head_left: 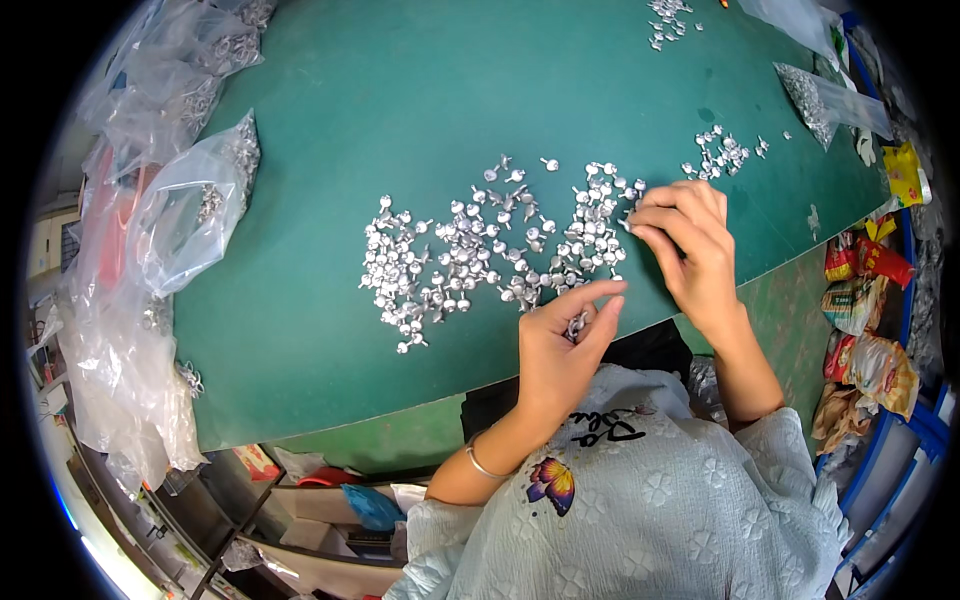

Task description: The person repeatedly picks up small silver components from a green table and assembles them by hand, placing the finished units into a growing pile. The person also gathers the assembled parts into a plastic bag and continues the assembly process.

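Small silvery metal pieces (392,262), each with a round head and a short stem, lie in a loose spread on the green table (450,90). My left hand (562,345) is at the near side of the spread, its fingers curled around several of these pieces (576,326). To the right, my right hand (690,240) pinches one metal piece (628,222) between thumb and fingertips, at the spread's right end. Beyond this hand lies a smaller cluster of silvery parts (722,155).
Clear plastic bags (190,215) with metal parts crowd the table's left side. Another filled bag (808,105) lies at the far right, and more small parts (668,20) at the far edge. Colourful packages (868,290) stand beyond the right edge; shelves (320,530) sit below at left.
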A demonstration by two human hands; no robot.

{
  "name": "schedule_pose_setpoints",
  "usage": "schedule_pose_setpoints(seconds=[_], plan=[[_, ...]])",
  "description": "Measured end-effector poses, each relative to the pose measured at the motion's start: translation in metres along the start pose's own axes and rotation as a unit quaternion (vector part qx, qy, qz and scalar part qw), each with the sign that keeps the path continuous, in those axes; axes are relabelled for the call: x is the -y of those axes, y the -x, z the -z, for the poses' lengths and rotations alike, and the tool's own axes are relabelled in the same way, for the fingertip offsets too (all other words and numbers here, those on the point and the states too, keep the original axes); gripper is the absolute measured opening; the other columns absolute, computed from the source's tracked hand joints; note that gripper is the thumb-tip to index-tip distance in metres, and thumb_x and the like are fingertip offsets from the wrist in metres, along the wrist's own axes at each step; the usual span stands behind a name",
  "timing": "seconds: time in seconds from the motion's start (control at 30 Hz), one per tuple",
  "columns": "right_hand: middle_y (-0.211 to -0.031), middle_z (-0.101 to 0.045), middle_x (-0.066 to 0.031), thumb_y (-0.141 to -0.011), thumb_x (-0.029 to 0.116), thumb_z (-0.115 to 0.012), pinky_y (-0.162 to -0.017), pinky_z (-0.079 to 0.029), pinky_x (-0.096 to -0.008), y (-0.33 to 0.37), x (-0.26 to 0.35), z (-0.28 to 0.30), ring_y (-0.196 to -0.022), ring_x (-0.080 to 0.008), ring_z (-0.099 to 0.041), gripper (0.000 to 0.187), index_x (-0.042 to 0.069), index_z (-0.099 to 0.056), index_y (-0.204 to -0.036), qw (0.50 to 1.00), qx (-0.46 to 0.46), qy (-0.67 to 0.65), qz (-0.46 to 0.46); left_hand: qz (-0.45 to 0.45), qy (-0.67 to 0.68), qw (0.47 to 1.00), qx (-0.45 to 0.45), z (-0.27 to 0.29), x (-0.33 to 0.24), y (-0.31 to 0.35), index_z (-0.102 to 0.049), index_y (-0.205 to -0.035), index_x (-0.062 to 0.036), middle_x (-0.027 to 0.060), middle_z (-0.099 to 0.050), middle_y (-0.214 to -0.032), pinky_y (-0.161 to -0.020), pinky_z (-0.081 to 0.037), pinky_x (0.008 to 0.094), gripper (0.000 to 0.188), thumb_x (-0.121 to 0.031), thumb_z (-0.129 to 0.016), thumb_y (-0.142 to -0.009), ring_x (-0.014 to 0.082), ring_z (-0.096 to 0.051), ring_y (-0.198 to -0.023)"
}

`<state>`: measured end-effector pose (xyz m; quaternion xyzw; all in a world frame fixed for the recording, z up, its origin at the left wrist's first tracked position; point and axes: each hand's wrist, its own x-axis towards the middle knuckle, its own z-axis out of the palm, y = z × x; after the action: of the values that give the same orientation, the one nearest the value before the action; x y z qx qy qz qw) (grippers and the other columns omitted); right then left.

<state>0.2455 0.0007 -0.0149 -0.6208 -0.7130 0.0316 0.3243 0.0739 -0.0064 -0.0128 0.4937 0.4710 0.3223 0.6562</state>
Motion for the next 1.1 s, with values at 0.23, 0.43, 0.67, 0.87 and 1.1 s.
schedule_pose_setpoints(seconds=[0.23, 0.43, 0.67, 0.87, 1.1], plan=[[-0.077, -0.061, -0.0077, -0.067, 0.000, -0.068, -0.071, -0.038, -0.0325, 0.005, 0.033, 0.024, -0.075, -0.0231, -0.055, 0.013, 0.001, -0.064, -0.079, 0.990, 0.017, -0.139, -0.027, -0.004, 0.107, 0.994, -0.015, 0.000, -0.007, -0.004, -0.067, -0.095, -0.0008, -0.0083, -0.039, -0.060, -0.050, -0.023, 0.0174, 0.017, 0.001, -0.065, -0.078, 0.0008, -0.032, -0.056], [-0.076, -0.061, -0.0073, -0.065, 0.000, -0.069, -0.071, -0.038, -0.0328, 0.005, 0.041, 0.029, -0.073, -0.0233, -0.054, 0.014, 0.001, -0.064, -0.077, 0.992, 0.011, -0.124, -0.008, -0.028, 0.104, 0.994, -0.009, 0.000, -0.008, -0.001, -0.067, -0.094, 0.0006, -0.0074, -0.040, -0.060, -0.051, -0.025, 0.0176, 0.017, 0.002, -0.066, -0.077, 0.0015, -0.034, -0.056], [-0.076, -0.060, -0.0064, -0.063, 0.001, -0.070, -0.069, -0.037, -0.0319, 0.006, 0.045, 0.034, -0.073, -0.0225, -0.054, 0.015, 0.001, -0.064, -0.078, 0.991, 0.009, -0.131, -0.007, -0.043, 0.138, 0.989, 0.015, 0.000, -0.003, 0.000, -0.067, -0.097, -0.0008, -0.0091, -0.038, -0.060, -0.047, -0.022, 0.0166, 0.017, 0.000, -0.064, -0.080, -0.0006, -0.030, -0.054], [-0.077, -0.060, -0.0063, -0.067, 0.002, -0.069, -0.071, -0.038, -0.0321, 0.007, 0.036, 0.034, -0.074, -0.0222, -0.054, 0.011, 0.003, -0.064, -0.076, 0.995, 0.012, -0.097, -0.032, -0.002, 0.128, 0.992, 0.009, -0.001, -0.005, 0.000, -0.068, -0.097, -0.0007, -0.0082, -0.040, -0.061, -0.049, -0.024, 0.0165, 0.018, -0.001, -0.065, -0.080, 0.0002, -0.033, -0.055], [-0.081, -0.062, -0.0051, -0.072, 0.005, -0.068, -0.073, -0.036, -0.0321, 0.012, -0.040, 0.029, -0.079, -0.0217, -0.055, 0.011, 0.005, -0.064, -0.082, 0.979, -0.065, 0.172, -0.089, -0.006, 0.028, 0.999, 0.019, -0.005, -0.001, 0.002, -0.068, -0.097, -0.0025, -0.0074, -0.037, -0.059, -0.047, -0.024, 0.0187, 0.018, -0.002, -0.066, -0.079, 0.0007, -0.031, -0.054]])
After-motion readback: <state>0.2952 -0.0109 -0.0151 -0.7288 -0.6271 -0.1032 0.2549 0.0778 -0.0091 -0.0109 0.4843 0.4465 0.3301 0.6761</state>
